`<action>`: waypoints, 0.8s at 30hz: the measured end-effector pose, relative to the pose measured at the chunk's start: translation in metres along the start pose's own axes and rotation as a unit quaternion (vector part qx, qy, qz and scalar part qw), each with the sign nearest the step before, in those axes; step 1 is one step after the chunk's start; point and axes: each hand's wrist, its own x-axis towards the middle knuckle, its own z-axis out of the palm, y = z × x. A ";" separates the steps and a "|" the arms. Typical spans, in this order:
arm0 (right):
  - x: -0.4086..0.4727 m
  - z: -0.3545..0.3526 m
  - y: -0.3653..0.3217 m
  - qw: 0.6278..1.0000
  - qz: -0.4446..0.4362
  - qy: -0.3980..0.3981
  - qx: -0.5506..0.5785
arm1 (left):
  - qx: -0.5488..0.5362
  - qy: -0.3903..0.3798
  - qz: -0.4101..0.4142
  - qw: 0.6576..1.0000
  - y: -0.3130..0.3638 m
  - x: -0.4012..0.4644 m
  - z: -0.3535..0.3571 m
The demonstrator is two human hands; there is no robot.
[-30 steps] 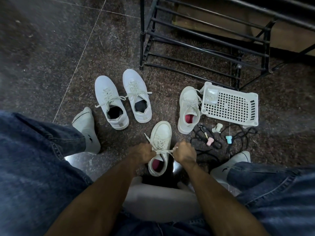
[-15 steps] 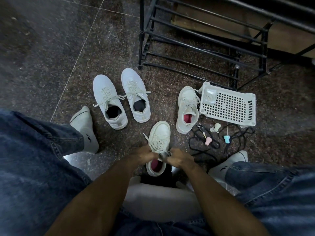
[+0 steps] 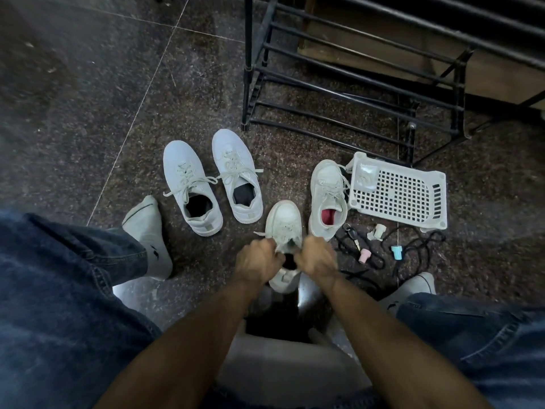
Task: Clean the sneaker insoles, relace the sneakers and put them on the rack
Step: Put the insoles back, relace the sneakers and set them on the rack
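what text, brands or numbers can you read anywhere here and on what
None can be read.
Left sock: small dark logo mark, no letters legible.
Right sock: dark logo mark, too blurred to read.
Heel tab of the nearest sneaker: blank or too blurred to tell.
Heel patches on the pale sneaker pair: no print visible.
White basket: no lettering seen.

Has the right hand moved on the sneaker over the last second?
Yes. The right hand has drawn inward toward the left hand, over the sneaker.
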 end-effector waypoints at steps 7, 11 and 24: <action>0.061 -0.067 -0.030 0.997 -0.020 0.071 -0.009 | 0.039 0.104 0.061 0.992 -0.016 0.053 -0.042; 0.081 -0.065 -0.038 0.996 -0.012 0.084 -0.010 | 0.110 -0.055 0.072 0.990 -0.051 0.083 -0.047; 0.032 0.000 0.026 0.997 -0.017 0.069 -0.032 | 0.091 0.001 0.068 0.993 -0.055 0.073 -0.022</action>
